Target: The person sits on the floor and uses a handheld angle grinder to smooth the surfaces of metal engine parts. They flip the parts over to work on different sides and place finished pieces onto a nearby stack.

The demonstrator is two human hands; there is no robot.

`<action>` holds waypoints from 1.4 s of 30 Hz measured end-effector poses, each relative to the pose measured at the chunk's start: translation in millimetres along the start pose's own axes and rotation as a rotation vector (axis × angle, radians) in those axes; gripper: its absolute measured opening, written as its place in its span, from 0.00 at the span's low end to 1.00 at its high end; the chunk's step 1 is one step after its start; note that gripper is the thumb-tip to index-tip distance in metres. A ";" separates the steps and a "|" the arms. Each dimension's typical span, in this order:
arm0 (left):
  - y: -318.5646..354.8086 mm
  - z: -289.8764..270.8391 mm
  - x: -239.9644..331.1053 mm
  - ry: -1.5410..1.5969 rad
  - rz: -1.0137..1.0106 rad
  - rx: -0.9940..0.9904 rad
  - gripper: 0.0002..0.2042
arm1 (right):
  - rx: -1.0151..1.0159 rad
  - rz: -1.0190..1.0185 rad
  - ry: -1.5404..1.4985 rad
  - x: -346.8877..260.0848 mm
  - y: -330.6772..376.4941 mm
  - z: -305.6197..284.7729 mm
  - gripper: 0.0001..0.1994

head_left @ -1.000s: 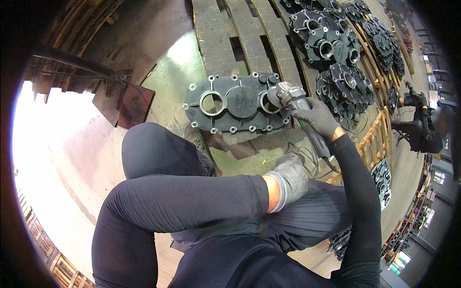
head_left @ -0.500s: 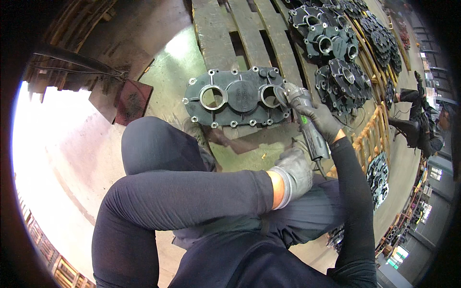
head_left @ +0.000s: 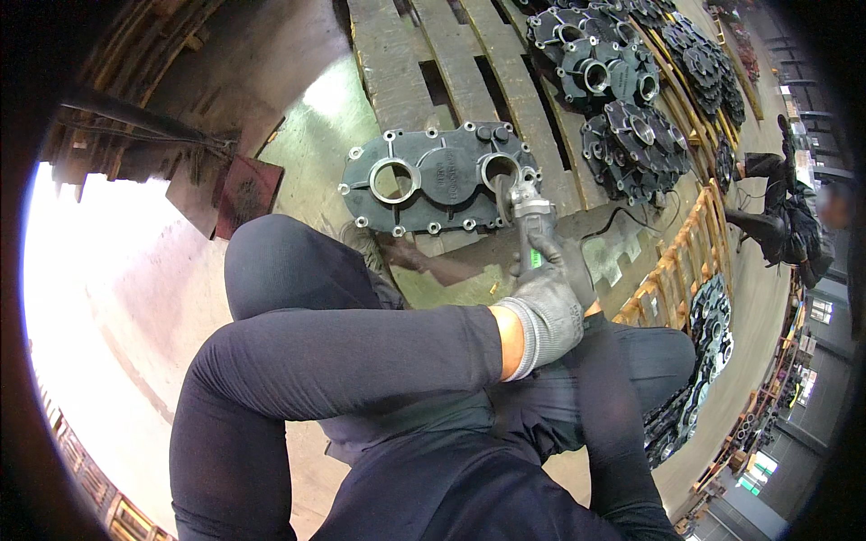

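Casting [head_left: 448, 180] at 12 o'clock, apparently being ground; right hand [head_left: 572, 266] wraps grinder [head_left: 534, 221], disc [head_left: 503, 202] toward casting's 4 o'clock; left hand [head_left: 552, 316] adjoins, grip unclear; next move seemingly needs steady control.

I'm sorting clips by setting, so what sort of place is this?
Probably a metalworking workshop or factory: there's an angle grinder, stacks of dark metal castings, and a wooden pallet.
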State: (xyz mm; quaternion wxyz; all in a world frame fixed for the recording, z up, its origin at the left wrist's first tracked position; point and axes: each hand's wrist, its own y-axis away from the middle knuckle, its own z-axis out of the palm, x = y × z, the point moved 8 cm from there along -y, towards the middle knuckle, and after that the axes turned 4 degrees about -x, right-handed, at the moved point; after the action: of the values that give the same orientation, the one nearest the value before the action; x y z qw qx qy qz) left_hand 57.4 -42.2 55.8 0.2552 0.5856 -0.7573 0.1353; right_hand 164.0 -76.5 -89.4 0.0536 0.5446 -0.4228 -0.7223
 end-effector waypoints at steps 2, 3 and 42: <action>-5.1 -12.9 8.5 0.047 0.037 0.060 0.11 | 0.084 -0.015 0.045 -5.0 14.4 -21.3 0.20; 2.4 -5.1 -1.4 0.057 -0.035 0.046 0.11 | 0.052 -0.038 0.069 -6.9 6.0 -2.2 0.20; -41.3 36.7 -24.0 0.164 -0.128 0.092 0.10 | 0.152 -0.530 1.267 -85.1 -48.1 -89.2 0.48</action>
State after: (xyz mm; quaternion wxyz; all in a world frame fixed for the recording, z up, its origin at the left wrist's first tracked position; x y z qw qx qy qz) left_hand 93.0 -52.5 8.3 0.2975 0.6309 -0.6878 0.2008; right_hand 290.7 -49.4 -62.9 0.0737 0.9489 -0.2120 -0.2219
